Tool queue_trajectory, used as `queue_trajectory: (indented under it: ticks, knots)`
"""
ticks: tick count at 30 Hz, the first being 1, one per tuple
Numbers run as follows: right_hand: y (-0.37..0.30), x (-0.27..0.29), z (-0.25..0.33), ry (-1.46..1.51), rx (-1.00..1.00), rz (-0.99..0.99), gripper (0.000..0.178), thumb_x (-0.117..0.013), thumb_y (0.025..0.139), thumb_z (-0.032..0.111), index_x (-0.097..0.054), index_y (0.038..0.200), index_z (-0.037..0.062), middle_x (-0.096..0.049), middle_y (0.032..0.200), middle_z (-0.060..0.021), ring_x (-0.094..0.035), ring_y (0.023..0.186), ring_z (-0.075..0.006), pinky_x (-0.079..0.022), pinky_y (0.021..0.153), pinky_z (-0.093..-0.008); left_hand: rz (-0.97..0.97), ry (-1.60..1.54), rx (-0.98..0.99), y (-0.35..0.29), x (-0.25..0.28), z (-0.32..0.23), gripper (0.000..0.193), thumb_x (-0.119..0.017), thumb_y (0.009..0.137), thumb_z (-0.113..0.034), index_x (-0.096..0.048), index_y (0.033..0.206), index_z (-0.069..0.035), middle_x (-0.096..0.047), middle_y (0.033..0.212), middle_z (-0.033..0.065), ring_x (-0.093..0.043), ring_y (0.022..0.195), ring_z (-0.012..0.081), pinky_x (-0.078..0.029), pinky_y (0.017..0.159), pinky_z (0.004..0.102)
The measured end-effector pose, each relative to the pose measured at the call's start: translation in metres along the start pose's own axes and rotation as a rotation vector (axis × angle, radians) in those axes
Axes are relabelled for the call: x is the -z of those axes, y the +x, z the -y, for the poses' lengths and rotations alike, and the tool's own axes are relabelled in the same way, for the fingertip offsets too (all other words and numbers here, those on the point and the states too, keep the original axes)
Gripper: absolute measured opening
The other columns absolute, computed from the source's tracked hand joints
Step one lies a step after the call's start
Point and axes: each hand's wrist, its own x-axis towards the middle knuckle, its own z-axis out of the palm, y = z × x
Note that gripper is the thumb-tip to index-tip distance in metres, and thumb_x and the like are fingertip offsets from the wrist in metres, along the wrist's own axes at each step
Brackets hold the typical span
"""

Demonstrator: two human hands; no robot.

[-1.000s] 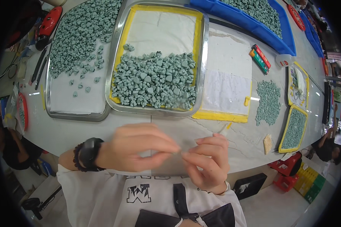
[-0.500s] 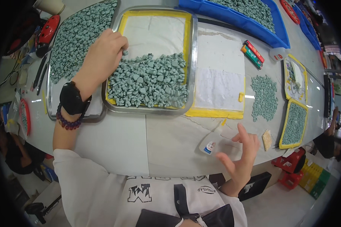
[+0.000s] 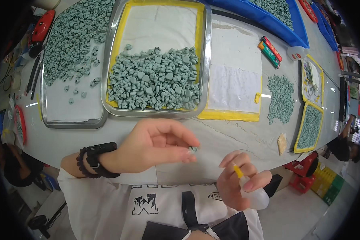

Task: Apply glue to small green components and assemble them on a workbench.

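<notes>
My left hand (image 3: pixel 160 145), with a black watch and a dark bead bracelet on its wrist, hovers over the near table. Its thumb and fingertips pinch a small green stone (image 3: pixel 193 149). To the right of it, my right hand (image 3: pixel 237 181) is closed round a squeeze bottle (image 3: pixel 258 197) with a yellow nozzle, which tilts up and to the left. Ahead of my hands lies a metal tray (image 3: pixel 156 115) with a yellow-edged white sheet. Green stones (image 3: pixel 156 80) cover the sheet's near half, and one stone (image 3: pixel 128 47) sits apart at their far left edge.
Another tray (image 3: pixel 76 116) at the left holds loose green stones. A yellow-taped white board (image 3: pixel 234 90) adjoins the middle tray. Farther right are two lighters (image 3: pixel 270 52), a flat patch of small stones (image 3: pixel 281 98), yellow-edged sheets (image 3: pixel 309 126) and a blue bin (image 3: pixel 268 26).
My left hand has come back from the middle tray to the near table with a stone. My right hand has picked up the squeeze bottle from the table.
</notes>
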Motion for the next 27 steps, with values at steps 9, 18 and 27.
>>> queue_trajectory:
  ticks: [9,18,27]
  knots:
    - [0.015,-0.01,-0.009,-0.258,-0.09,0.151,0.06,-0.037,0.087,0.064,-0.05,0.1,0.0075,-0.064,0.071,-0.0171,-0.059,0.091,-0.0394,-0.042,0.072,-0.0475,0.065,0.004,0.054,0.005,0.016,0.006,0.03,-0.055,0.082,0.01,-0.056,0.112,0.006,-0.058,0.109,0.015,-0.063,0.094,0.0217,-0.052,0.081,0.0301]
    - [0.02,-0.012,-0.012,-0.29,-0.076,0.196,0.052,-0.033,0.091,0.052,-0.052,0.096,0.0043,-0.064,0.06,-0.0147,-0.064,0.082,-0.0408,-0.046,0.067,-0.0474,0.046,0.146,-0.058,0.0,0.014,0.012,0.03,-0.056,0.08,0.015,-0.058,0.108,0.007,-0.058,0.11,0.0145,-0.061,0.099,0.0215,-0.052,0.088,0.0302]
    - [0.021,-0.013,-0.01,-0.315,-0.092,0.192,0.046,-0.035,0.09,0.047,-0.052,0.096,0.0047,-0.064,0.061,-0.015,-0.064,0.082,-0.0402,-0.046,0.066,-0.0453,0.043,0.222,-0.078,0.001,0.013,0.011,0.03,-0.057,0.077,0.018,-0.059,0.106,0.008,-0.057,0.109,0.0161,-0.062,0.098,0.0229,-0.053,0.087,0.0309]
